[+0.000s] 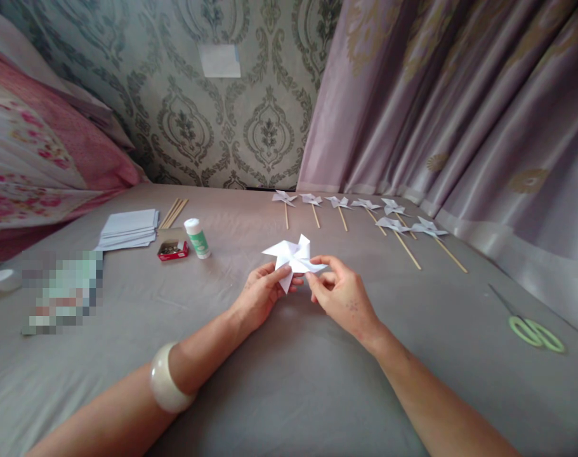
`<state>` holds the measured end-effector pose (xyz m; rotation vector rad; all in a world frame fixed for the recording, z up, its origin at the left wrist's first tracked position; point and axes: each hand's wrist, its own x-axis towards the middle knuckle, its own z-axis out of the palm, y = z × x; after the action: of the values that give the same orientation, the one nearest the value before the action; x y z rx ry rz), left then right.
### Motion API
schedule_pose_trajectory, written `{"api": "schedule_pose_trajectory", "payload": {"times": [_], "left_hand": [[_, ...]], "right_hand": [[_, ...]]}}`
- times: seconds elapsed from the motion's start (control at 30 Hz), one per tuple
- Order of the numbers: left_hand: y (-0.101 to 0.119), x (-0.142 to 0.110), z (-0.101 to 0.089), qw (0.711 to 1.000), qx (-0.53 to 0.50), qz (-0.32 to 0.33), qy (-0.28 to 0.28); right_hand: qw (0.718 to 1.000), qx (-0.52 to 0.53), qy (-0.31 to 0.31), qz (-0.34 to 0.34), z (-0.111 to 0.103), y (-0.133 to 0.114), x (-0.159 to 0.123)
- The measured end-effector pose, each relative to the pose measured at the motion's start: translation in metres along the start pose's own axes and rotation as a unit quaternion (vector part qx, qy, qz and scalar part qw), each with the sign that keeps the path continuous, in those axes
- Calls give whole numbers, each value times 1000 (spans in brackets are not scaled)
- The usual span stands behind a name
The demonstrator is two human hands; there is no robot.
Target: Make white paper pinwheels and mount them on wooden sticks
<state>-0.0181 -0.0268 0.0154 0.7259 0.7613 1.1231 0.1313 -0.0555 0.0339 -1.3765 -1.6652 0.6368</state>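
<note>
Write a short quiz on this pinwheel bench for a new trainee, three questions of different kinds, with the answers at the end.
1. True or false: the green-and-white tube is lying on its side next to the red box.
2. Fill in the blank: the pale bangle is worn on the person's ____ arm.
3. Count: leaving out the paper pinwheel held between the left hand and right hand, how many pinwheels on sticks are in view?

Key: 1. False, it stands upright. 2. Left. 3. Seven.
</note>
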Motion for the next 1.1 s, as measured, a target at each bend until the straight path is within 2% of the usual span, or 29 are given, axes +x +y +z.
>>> {"api": "schedule_pose_trajectory", "payload": {"times": [0.1,0.23,0.33,0.53,1.1], "left_hand": [[3,1,1,998,-29,-45,31],[3,1,2,996,-42,-68,38],[1,2,0,997,-36,-58,27],[-5,1,-2,1000,-8,-11,-5],[-7,-3,-2,998,47,10,-28]], "right_hand": [[988,-111,54,-89,1,3,-1],[939,-234,138,-211,0,4,-1],[923,-256,144,-249,-1,3,-1],[940,-222,120,-229,3,7,1],[959,-158,130,-196,6,10,2]]}}
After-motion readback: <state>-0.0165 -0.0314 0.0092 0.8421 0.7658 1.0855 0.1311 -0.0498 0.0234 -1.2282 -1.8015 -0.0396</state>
